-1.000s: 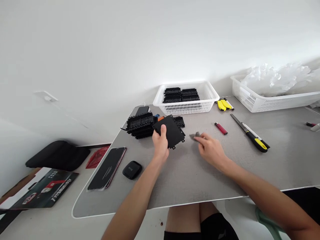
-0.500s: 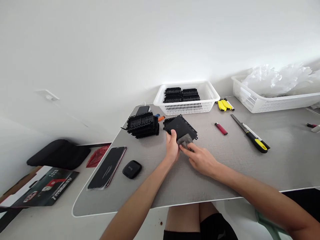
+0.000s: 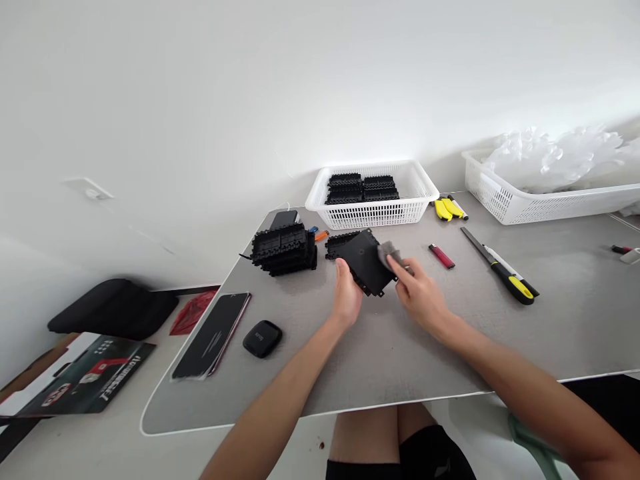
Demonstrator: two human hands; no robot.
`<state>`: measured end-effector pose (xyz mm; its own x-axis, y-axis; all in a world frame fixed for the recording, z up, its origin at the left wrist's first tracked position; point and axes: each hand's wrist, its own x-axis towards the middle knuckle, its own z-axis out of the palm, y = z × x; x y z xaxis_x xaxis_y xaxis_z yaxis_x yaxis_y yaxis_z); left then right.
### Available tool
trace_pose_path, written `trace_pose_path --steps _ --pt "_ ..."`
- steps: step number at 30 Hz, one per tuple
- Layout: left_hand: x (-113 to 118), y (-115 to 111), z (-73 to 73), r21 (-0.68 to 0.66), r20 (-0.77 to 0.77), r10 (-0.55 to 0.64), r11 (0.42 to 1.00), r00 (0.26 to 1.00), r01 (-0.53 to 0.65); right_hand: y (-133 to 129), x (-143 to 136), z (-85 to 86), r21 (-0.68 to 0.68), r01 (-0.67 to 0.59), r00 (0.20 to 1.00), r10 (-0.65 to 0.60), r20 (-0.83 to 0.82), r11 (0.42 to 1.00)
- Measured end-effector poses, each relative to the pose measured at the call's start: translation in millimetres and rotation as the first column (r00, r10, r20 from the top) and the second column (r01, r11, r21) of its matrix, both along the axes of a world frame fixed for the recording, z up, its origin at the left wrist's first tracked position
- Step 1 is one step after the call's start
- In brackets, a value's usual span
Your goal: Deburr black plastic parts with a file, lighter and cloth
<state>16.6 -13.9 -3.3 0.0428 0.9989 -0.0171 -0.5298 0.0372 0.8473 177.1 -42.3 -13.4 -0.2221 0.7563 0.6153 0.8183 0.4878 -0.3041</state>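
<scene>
My left hand point(image 3: 347, 293) grips the left edge of a flat black plastic panel point(image 3: 367, 260) with small tabs along its border, thumb on top. In my right hand point(image 3: 420, 290) is a crumpled grey cloth point(image 3: 393, 255), pressed by the fingers against the panel's upper right edge. Partly hidden behind the panel lies another black plastic piece point(image 3: 336, 247) on the table. To the left of it stands a stack of similar black panels point(image 3: 284, 250).
A white basket point(image 3: 377, 217) with black parts stands at the back; another white basket point(image 3: 505, 200) holds clear plastic bags. A red lighter point(image 3: 442, 257), a file point(image 3: 515, 283) and yellow-handled pliers point(image 3: 449, 209) lie right. A phone point(image 3: 213, 337) and a black case point(image 3: 263, 339) lie left.
The cloth in my right hand has moved from the panel's near edge up and right to its right edge. The panel has turned in my left hand.
</scene>
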Motion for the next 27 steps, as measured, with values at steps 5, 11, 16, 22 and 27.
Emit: trace_pose_path --steps 5,11,16,22,27 --pt "10.0 -6.0 -4.6 0.023 -0.005 -0.048 0.999 0.999 0.048 -9.4 -15.3 -0.3 -0.150 -0.156 0.969 0.181 0.168 0.976" --pt "9.5 -9.4 -2.9 0.039 -0.030 -0.099 0.994 0.995 0.100 -3.2 -5.5 7.2 -0.079 0.041 0.986 -0.028 0.163 0.996" --pt "11.4 -9.1 -8.5 0.076 -0.048 -0.114 0.990 0.992 0.118 -5.4 -10.9 3.7 -0.100 -0.077 0.988 0.089 0.125 0.992" --pt "15.1 -12.8 -17.3 0.117 -0.145 -0.065 0.990 0.987 0.082 -10.8 -15.5 10.1 -0.035 -0.065 0.984 0.070 0.166 0.997" --pt "16.7 -17.5 -22.6 0.108 -0.173 -0.122 0.984 0.977 0.142 0.7 -0.9 15.4 -0.011 0.096 0.991 -0.094 0.096 0.995"
